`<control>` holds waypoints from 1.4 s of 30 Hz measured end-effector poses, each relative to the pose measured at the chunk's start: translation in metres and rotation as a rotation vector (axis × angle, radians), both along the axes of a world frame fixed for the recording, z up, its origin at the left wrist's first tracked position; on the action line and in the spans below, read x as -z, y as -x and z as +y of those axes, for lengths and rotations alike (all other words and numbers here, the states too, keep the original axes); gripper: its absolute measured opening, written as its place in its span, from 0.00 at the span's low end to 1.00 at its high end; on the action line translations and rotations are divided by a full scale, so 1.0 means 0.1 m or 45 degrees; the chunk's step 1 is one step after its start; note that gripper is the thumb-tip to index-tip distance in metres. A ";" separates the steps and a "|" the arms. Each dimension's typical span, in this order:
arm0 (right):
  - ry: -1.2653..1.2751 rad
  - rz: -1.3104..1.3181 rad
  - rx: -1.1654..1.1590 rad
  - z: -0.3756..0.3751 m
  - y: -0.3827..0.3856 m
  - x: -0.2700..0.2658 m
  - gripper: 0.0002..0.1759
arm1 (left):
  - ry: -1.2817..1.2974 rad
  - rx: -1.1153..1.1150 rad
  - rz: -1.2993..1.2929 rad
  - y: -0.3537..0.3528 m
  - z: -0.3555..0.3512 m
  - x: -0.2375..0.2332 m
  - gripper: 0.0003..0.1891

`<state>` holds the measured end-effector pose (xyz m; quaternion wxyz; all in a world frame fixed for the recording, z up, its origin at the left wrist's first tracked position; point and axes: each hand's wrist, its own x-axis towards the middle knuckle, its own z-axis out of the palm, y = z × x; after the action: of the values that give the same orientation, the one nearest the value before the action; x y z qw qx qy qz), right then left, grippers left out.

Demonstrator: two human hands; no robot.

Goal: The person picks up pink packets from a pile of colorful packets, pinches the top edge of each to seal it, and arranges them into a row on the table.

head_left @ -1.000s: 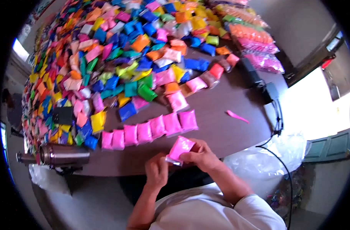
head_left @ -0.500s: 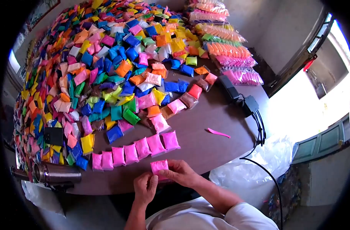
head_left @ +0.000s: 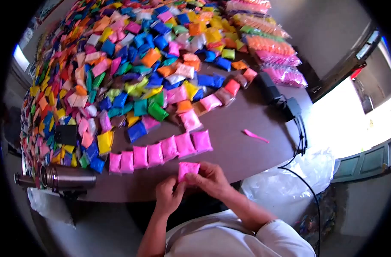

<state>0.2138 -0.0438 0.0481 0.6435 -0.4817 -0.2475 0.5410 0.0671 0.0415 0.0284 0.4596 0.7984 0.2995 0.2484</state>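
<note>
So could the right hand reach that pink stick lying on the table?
Probably yes: only bare table lies between the right hand and the stick, but that hand, with the left hand, holds a pink packet.

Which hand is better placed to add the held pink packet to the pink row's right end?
Probably the right hand: it grips the pink packet on the side nearer that end of the pink row; the left hand sits lower.

I see bare tabletop (head_left: 242, 158) just beyond right hand (head_left: 208, 177): open lane, only pink scoop (head_left: 255, 136) lying in it. Pink packet row (head_left: 161, 150) walls left side, black cable (head_left: 303, 139) right. Packet heap (head_left: 118, 73) blocks farther back, steel flask (head_left: 69, 177) near left edge.
</note>
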 end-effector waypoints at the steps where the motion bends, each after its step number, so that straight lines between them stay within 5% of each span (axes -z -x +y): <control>1: -0.008 -0.029 0.000 -0.01 -0.01 0.00 0.12 | -0.034 0.014 -0.010 0.00 -0.01 0.00 0.10; 14: 0.150 -0.269 0.088 -0.10 -0.17 -0.03 0.12 | -0.086 -0.009 0.026 0.02 -0.06 -0.04 0.17; 18: 0.183 -1.334 0.796 -0.23 -0.55 0.03 0.09 | -0.017 -0.060 0.012 0.06 -0.16 -0.07 0.21; 24: 0.461 -2.037 1.222 -0.50 -1.21 0.16 0.11 | 0.229 -0.075 -0.035 0.09 -0.48 -0.04 0.21; 25: 0.454 -2.036 1.222 -0.54 -1.25 0.17 0.11 | 0.225 -0.079 -0.036 0.08 -0.56 0.00 0.21; 27: 0.680 -2.083 1.047 -0.62 -1.33 0.20 0.11 | 1.079 -0.016 -0.190 0.05 -0.74 0.04 0.20; 38: 0.559 -2.076 0.749 -0.67 -1.47 0.23 0.07 | 1.084 -0.194 -0.270 0.01 -0.91 0.22 0.20; 42: 0.393 -1.654 0.464 -0.74 -1.06 0.07 0.08 | 1.124 -0.247 -0.360 0.02 -0.97 0.30 0.21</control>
<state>0.3200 -0.1174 0.0410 0.3697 -0.8280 -0.4181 0.0550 0.0655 -0.0554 -0.0013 0.7660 0.4534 0.3841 0.2452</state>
